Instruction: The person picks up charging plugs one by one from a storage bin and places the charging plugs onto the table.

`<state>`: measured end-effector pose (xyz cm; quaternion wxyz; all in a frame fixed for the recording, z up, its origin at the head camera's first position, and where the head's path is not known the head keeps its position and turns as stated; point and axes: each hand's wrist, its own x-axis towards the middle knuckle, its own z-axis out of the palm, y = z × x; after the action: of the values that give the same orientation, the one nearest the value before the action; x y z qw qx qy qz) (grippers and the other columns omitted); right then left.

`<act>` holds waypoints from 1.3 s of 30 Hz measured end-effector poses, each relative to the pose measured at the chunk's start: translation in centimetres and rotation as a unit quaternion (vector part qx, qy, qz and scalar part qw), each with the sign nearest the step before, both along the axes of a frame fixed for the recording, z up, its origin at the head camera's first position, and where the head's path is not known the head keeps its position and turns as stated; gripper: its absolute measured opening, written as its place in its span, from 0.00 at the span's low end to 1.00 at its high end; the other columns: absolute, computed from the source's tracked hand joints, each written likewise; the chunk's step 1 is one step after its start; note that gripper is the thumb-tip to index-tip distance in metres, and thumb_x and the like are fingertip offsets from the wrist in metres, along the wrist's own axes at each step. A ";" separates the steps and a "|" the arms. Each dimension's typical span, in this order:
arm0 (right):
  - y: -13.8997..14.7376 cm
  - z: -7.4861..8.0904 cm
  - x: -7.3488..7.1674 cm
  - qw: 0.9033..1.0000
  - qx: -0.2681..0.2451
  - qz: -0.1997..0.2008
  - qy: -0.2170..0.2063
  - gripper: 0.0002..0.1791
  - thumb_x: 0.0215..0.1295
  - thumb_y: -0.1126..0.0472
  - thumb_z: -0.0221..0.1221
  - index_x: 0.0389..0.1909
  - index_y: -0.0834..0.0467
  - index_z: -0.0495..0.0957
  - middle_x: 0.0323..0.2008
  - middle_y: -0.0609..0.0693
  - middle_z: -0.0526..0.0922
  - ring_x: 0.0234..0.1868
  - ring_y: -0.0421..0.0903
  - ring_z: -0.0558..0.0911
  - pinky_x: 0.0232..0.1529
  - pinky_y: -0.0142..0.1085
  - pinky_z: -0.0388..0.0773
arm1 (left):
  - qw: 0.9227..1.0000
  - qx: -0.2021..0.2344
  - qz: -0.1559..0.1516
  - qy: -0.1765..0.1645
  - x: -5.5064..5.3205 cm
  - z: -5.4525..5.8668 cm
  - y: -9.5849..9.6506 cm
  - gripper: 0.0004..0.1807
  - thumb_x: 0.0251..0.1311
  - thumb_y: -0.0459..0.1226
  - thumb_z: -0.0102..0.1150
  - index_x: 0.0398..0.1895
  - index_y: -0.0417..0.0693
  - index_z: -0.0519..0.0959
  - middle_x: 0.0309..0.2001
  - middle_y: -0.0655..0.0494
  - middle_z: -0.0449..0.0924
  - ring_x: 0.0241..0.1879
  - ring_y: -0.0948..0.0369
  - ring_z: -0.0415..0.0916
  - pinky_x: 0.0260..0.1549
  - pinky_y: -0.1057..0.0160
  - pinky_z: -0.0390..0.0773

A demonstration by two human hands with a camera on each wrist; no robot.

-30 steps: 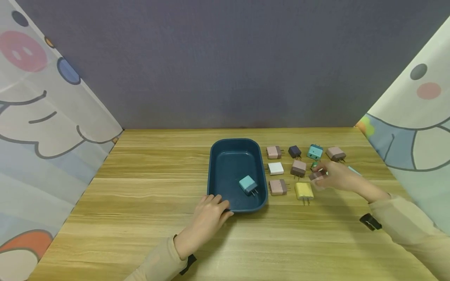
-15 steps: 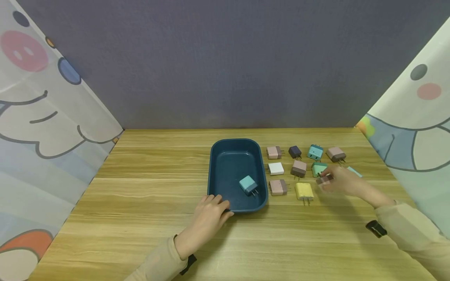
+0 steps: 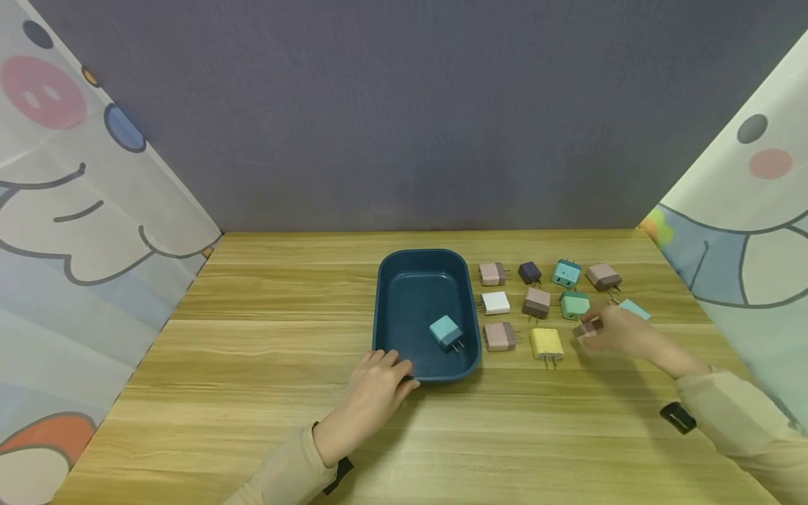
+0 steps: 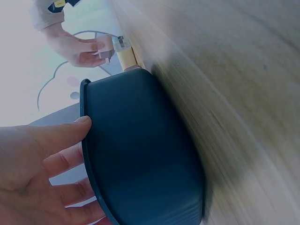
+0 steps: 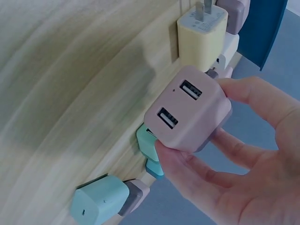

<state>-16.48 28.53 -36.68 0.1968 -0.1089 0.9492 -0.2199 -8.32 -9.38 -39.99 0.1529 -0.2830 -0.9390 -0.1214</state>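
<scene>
My left hand [image 3: 377, 382] holds the near rim of a dark blue tray [image 3: 404, 301], thumb outside and fingers over the inside, as the left wrist view shows. One light blue charger [image 3: 445, 330] lies in the tray near its front right corner. A pink wall charger [image 5: 187, 110] with a grey-brown prong end is pinched between thumb and fingers of my right hand [image 3: 621, 337]. Its two USB ports face the right wrist camera. Just left of that hand are a green charger [image 3: 574, 305] and a yellow charger [image 3: 546, 344]; a light blue charger [image 3: 634, 308] is partly hidden behind it.
Right of the tray, more chargers lie in loose rows: a white one [image 3: 495, 303], a dark one [image 3: 529, 273], a blue one [image 3: 565, 273] and several pink ones [image 3: 499, 337]. A grey panel [image 3: 416, 126] rises behind the wooden table [image 3: 265, 315], with printed curtains at both sides.
My right hand has moved slightly right with the pink charger, uncovering the green charger and more of the light blue one. My left hand and the tray have stayed put.
</scene>
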 end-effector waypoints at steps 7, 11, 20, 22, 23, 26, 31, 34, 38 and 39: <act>0.2 -0.4 0.0 1.000 0.005 -0.004 -0.011 0.29 0.45 0.63 0.61 0.45 0.78 0.65 0.39 0.72 0.74 0.31 0.51 0.76 0.31 0.42 0.74 | 1.000 -0.001 0.002 0.001 0.0 0.1 0.0 0.09 0.48 0.44 0.62 0.20 0.53 0.75 0.20 0.61 0.67 0.22 0.62 0.64 0.32 0.61 0.68; 0.3 -0.7 0.0 1.000 0.011 -0.002 -0.007 0.29 0.45 0.62 0.61 0.45 0.78 0.66 0.39 0.72 0.74 0.34 0.54 0.76 0.33 0.45 0.73 | 1.000 0.000 0.001 0.006 0.0 0.0 0.1 0.08 0.47 0.44 0.63 0.20 0.53 0.76 0.20 0.61 0.68 0.22 0.62 0.64 0.32 0.62 0.68; 0.3 -1.3 0.0 1.000 0.017 0.001 0.001 0.27 0.44 0.63 0.61 0.43 0.78 0.68 0.36 0.69 0.76 0.31 0.50 0.75 0.33 0.45 0.73 | 1.000 0.001 0.001 0.006 0.0 0.0 0.1 0.08 0.48 0.44 0.63 0.21 0.53 0.76 0.21 0.61 0.68 0.22 0.62 0.64 0.31 0.63 0.67; 0.4 -1.4 0.0 1.000 0.017 0.002 0.000 0.27 0.44 0.63 0.60 0.43 0.78 0.68 0.37 0.69 0.75 0.31 0.50 0.75 0.33 0.45 0.73 | 1.000 -0.001 0.001 0.004 0.0 -0.1 0.1 0.08 0.48 0.44 0.62 0.21 0.53 0.76 0.21 0.61 0.68 0.22 0.62 0.64 0.31 0.63 0.67; 0.4 -1.5 0.0 1.000 0.018 0.001 -0.001 0.27 0.44 0.63 0.60 0.43 0.78 0.68 0.37 0.69 0.75 0.31 0.50 0.75 0.33 0.45 0.73 | 1.000 -0.001 0.002 0.003 0.0 -0.1 0.1 0.08 0.48 0.44 0.62 0.21 0.53 0.76 0.21 0.61 0.68 0.22 0.62 0.63 0.31 0.63 0.67; 0.4 -1.6 -0.1 1.000 0.018 0.002 -0.003 0.27 0.44 0.64 0.60 0.43 0.78 0.68 0.37 0.70 0.75 0.32 0.51 0.75 0.33 0.45 0.73 | 1.000 -0.003 0.002 0.002 0.0 -0.1 0.1 0.08 0.48 0.44 0.62 0.21 0.53 0.76 0.21 0.61 0.67 0.22 0.62 0.63 0.30 0.64 0.66; 0.5 -1.6 -0.2 1.000 0.021 0.003 0.000 0.26 0.45 0.64 0.61 0.42 0.77 0.68 0.36 0.68 0.76 0.33 0.52 0.75 0.33 0.45 0.73 | 1.000 -0.002 0.002 0.005 0.0 -0.1 0.1 0.08 0.48 0.44 0.63 0.20 0.52 0.76 0.20 0.61 0.67 0.22 0.62 0.63 0.28 0.65 0.65; 0.5 -1.7 -0.3 1.000 0.020 0.005 0.003 0.25 0.46 0.64 0.61 0.42 0.77 0.69 0.35 0.68 0.76 0.33 0.53 0.76 0.34 0.45 0.73 | 1.000 0.001 0.001 0.008 0.0 -0.1 0.1 0.08 0.47 0.44 0.63 0.20 0.52 0.76 0.20 0.61 0.67 0.21 0.63 0.62 0.27 0.66 0.64; 0.5 -1.9 -0.3 1.000 0.017 0.011 0.010 0.24 0.46 0.65 0.60 0.41 0.78 0.69 0.34 0.67 0.77 0.33 0.53 0.76 0.34 0.45 0.73 | 1.000 0.002 0.001 0.010 0.0 -0.1 0.1 0.08 0.47 0.44 0.63 0.20 0.52 0.76 0.20 0.61 0.67 0.21 0.63 0.62 0.27 0.66 0.63; 0.5 -2.0 -0.3 1.000 0.016 0.012 0.012 0.23 0.46 0.65 0.60 0.40 0.78 0.69 0.34 0.67 0.77 0.33 0.53 0.76 0.33 0.45 0.73 | 1.000 0.002 0.002 0.010 0.0 -0.1 0.1 0.08 0.47 0.44 0.63 0.20 0.52 0.76 0.20 0.61 0.67 0.21 0.63 0.62 0.27 0.66 0.64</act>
<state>-16.78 29.00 -38.66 0.1897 -0.1197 0.9536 -0.2008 -8.32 -9.30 -40.06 0.1631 -0.2823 -0.9377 -0.1200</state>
